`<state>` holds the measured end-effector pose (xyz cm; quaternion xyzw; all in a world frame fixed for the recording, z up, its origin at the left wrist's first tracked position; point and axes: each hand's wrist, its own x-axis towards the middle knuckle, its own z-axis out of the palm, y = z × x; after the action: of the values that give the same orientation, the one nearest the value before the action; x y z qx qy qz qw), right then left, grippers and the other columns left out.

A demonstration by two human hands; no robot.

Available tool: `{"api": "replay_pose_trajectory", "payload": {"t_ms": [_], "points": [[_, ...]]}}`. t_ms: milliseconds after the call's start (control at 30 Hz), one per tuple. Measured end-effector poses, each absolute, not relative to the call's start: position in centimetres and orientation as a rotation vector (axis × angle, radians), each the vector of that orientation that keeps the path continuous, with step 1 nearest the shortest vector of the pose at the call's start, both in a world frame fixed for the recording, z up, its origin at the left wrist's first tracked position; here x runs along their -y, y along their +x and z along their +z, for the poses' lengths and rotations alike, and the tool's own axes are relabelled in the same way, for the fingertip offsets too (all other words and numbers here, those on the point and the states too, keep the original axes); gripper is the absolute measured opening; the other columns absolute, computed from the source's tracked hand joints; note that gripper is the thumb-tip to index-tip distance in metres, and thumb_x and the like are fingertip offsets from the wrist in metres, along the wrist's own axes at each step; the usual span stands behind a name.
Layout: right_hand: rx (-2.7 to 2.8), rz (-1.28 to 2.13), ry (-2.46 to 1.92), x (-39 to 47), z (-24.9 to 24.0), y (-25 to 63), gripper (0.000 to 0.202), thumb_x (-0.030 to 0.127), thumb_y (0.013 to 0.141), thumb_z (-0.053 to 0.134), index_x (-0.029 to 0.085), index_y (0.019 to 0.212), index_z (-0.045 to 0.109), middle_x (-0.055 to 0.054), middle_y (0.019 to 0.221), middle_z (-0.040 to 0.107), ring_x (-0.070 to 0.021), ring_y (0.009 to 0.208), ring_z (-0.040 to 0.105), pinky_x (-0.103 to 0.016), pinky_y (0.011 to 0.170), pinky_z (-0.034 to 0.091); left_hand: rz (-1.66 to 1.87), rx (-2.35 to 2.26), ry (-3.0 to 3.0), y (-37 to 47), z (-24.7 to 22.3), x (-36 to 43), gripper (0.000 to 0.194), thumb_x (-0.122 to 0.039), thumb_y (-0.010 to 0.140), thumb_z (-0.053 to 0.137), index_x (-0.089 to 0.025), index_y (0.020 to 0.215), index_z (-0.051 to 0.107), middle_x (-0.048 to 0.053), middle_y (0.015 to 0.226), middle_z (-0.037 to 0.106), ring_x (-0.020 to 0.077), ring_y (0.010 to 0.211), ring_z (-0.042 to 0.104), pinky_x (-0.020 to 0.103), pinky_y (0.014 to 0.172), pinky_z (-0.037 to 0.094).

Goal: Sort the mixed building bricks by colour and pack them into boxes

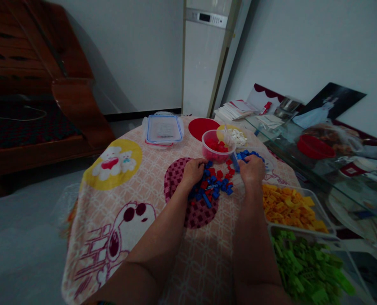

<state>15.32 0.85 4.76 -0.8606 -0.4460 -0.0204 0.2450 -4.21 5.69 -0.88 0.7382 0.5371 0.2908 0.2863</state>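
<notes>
A loose pile of red and blue toy bricks (212, 186) lies on the patterned tablecloth (163, 169). At the pile's far left edge is my left hand (194, 171), its fingers drawn together beside some blue bricks; what they hold, if anything, is hidden. My right hand (252, 170) is closed at the pile's right, with a long blue brick (235, 162) at its fingertips. Just beyond both hands stands a round clear tub (218, 156) holding red bricks. More blue bricks (247, 155) sit in a container behind my right hand, partly covered by it.
Right of my forearm are clear boxes of yellow bricks (291, 205) and green bricks (309, 267). White bricks (237, 137) lie at the back. A blue-rimmed lid (164, 129) rests at the far left. A glass-topped table (302, 169) with clutter adjoins the right side.
</notes>
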Motion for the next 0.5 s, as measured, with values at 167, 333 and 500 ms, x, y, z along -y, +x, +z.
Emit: {"api": "replay_pose_trajectory", "payload": {"t_ms": [167, 333, 500], "points": [[1.111, -0.070, -2.349, -0.8, 4.7, 15.3, 0.031, 0.029, 0.089, 0.065, 0.014, 0.115, 0.074, -0.018, 0.112, 0.075, -0.0304, 0.105, 0.071, -0.039, 0.092, 0.052, 0.810, -1.433, 1.949, -4.3, -0.9, -5.6, 0.038, -0.009, 0.091, 0.050, -0.020, 0.113, 0.079, 0.005, 0.120, 0.078, 0.0204, 0.114, 0.072, 0.032, 0.108, 0.051], [1.107, -0.085, -2.288, -0.8, 4.8, 15.3, 0.034, 0.027, 0.089, 0.063, 0.015, 0.119, 0.073, -0.016, 0.112, 0.076, -0.0291, 0.107, 0.070, -0.039, 0.095, 0.051, 0.995, -1.304, 2.089, -3.7, 0.4, -4.5, 0.028, -0.016, 0.089, 0.061, -0.020, 0.109, 0.079, 0.007, 0.115, 0.078, 0.0216, 0.111, 0.070, 0.035, 0.107, 0.051], [1.214, -0.055, -2.231, -1.0, 4.7, 15.2, 0.033, 0.029, 0.088, 0.061, 0.017, 0.114, 0.076, -0.014, 0.107, 0.078, -0.0284, 0.100, 0.072, -0.037, 0.091, 0.052, 0.751, -0.723, 2.442, -1.4, 0.9, -2.6, 0.020, -0.026, 0.086, 0.072, -0.025, 0.103, 0.081, 0.006, 0.121, 0.075, 0.0236, 0.118, 0.065, 0.038, 0.112, 0.044]]}}
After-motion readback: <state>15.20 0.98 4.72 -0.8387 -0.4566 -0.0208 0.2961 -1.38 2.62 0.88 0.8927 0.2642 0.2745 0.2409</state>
